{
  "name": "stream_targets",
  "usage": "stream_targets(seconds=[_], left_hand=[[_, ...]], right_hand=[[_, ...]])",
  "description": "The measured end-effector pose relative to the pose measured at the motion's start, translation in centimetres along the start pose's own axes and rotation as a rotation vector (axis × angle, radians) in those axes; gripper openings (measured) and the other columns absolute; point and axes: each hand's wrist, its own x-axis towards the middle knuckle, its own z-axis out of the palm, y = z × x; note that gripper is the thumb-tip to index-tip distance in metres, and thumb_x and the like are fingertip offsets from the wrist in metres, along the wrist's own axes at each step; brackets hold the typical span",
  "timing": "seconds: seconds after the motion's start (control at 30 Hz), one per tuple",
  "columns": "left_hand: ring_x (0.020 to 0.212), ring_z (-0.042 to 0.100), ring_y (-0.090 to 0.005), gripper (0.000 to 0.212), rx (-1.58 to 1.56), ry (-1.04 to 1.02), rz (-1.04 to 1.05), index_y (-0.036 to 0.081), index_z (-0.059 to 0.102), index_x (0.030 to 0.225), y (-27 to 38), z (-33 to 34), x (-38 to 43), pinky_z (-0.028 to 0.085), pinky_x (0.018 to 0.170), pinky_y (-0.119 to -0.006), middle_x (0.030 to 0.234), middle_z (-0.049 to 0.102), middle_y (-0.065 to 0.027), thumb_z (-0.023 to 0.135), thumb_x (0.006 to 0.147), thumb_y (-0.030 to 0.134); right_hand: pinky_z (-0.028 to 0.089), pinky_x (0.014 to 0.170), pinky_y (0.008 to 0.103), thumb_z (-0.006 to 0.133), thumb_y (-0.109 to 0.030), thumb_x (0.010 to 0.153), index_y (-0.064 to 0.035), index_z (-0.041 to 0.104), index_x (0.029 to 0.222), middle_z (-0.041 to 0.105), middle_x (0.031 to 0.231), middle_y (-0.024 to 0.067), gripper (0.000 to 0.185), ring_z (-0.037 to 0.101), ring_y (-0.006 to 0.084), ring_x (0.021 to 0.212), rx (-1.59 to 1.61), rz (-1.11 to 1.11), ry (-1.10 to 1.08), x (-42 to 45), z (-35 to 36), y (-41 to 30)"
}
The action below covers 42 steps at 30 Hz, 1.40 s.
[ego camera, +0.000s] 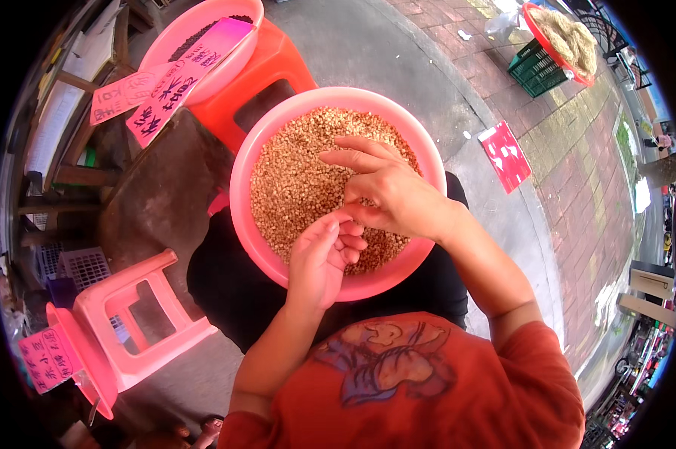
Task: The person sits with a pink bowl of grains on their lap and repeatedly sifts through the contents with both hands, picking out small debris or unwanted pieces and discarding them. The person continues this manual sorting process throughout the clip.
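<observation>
A round pink plastic basin (242,168) rests on my lap, holding a thick layer of small tan-brown grains or seeds (293,163). Over its near side is my left hand (321,258), palm turned up and fingers curled. My right hand (394,191) reaches in from the right above the grains, its outer fingers spread. Its thumb and index finger meet the left fingertips. Anything pinched there is too small or hidden to make out.
A red plastic stool (287,56) supports another pink basin (203,90) with dark grains and handwritten pink signs. At left is a pink stool (175,331). A red card (505,157) lies on the pavement; beyond it, a green crate (540,67) bears a red tray of pale fibrous material (565,42).
</observation>
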Motion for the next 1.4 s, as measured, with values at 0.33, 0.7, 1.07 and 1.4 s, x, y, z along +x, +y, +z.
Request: stream_targets(seconds=[0.33, 0.7, 1.07, 1.4], left_hand=[[0.098, 0.066, -0.0222, 0.031, -0.147, -0.006, -0.025, -0.003, 0.05, 0.127, -0.1, -0.3, 0.2, 0.056, 0.084, -0.03, 0.11, 0.063, -0.0143, 0.043, 0.101, 0.01], [0.088, 0.068, -0.021, 0.025, -0.091, -0.03, 0.063, -0.002, 0.056, 0.121, 0.1, 0.2, -0.2, 0.055, 0.074, -0.026, 0.102, 0.067, -0.0134, 0.047, 0.099, 0.007], [0.085, 0.067, -0.0218, 0.024, -0.065, 0.008, 0.077, -0.003, 0.056, 0.118, 0.2, -0.2, -0.7, 0.054, 0.074, -0.029, 0.099, 0.066, -0.0134, 0.049, 0.097, 0.007], [0.085, 0.067, -0.0201, 0.023, -0.061, -0.008, 0.073, 0.0, 0.055, 0.118, 0.0, -0.2, -0.6, 0.055, 0.073, -0.027, 0.1, 0.067, -0.0124, 0.049, 0.097, 0.006]], right_hand=[[0.039, 0.104, 0.0486, 0.075, -0.007, 0.07, -0.005, 0.067, 0.082, 0.055, 0.132, 0.0125, 0.014, 0.043, 0.0352, 0.131, -0.078, 0.081, -0.01, -1.5, -1.8, -0.7], [0.018, 0.111, 0.0596, 0.069, -0.011, 0.071, -0.014, 0.07, 0.076, 0.048, 0.139, 0.0079, 0.006, 0.031, 0.0329, 0.139, -0.392, 0.518, -0.05, -9.7, 0.3, -2.5], [0.018, 0.11, 0.0623, 0.07, -0.011, 0.07, -0.0143, 0.068, 0.069, 0.052, 0.136, 0.0042, 0.005, 0.034, 0.0293, 0.137, -0.54, 0.558, -0.091, -8.6, 2.0, -2.7], [0.019, 0.11, 0.0583, 0.067, -0.008, 0.073, -0.0103, 0.063, 0.074, 0.05, 0.139, 0.0085, 0.004, 0.035, 0.0318, 0.137, -0.31, 0.561, -0.013, -9.2, 1.7, -1.4]])
